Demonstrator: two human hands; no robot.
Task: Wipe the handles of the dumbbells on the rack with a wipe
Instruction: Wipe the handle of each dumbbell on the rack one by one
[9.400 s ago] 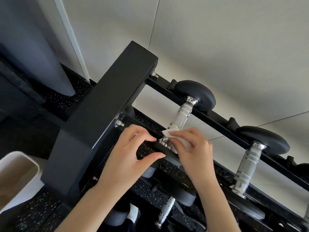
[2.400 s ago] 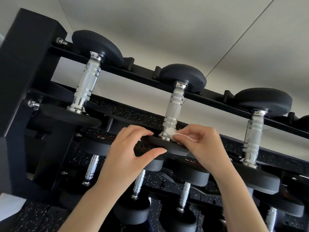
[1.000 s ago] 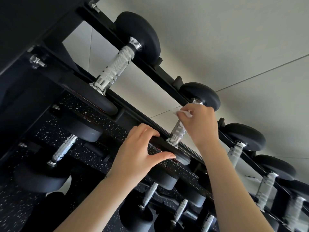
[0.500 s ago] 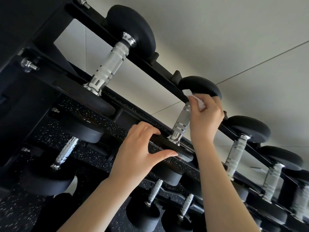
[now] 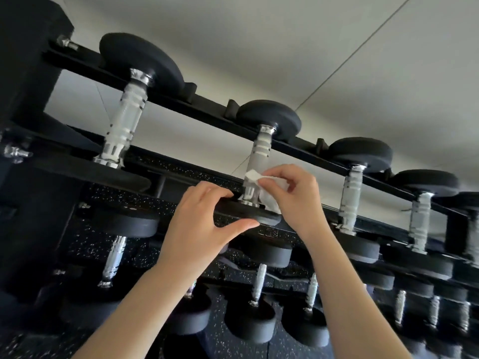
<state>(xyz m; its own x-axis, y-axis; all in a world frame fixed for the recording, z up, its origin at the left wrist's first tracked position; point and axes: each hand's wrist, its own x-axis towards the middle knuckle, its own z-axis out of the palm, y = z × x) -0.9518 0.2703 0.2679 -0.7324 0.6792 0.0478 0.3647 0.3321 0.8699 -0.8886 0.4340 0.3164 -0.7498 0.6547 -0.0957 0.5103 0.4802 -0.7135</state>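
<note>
On the top tier of the rack, at the lower end of the second dumbbell's handle, one white wipe is pressed against the chrome just above the near weight head. The right hand pinches the wipe between thumb and curled fingers. The left hand grips the rim of that near head, fingers curled over its top edge and thumb extended beneath it. Five dumbbells are visible on the top tier, counted from the left upright; the rightmost is cut off by the frame edge. Two lower tiers hold further dumbbells, partly hidden by the forearms and blurred, so their count cannot be told. Two hands and one wipe are in view. Compared with half a second earlier, the wipe and right hand have moved from the upper end of the same handle, beside the far head, down to its lower end; the left hand's grip on the near head is unchanged.
</note>
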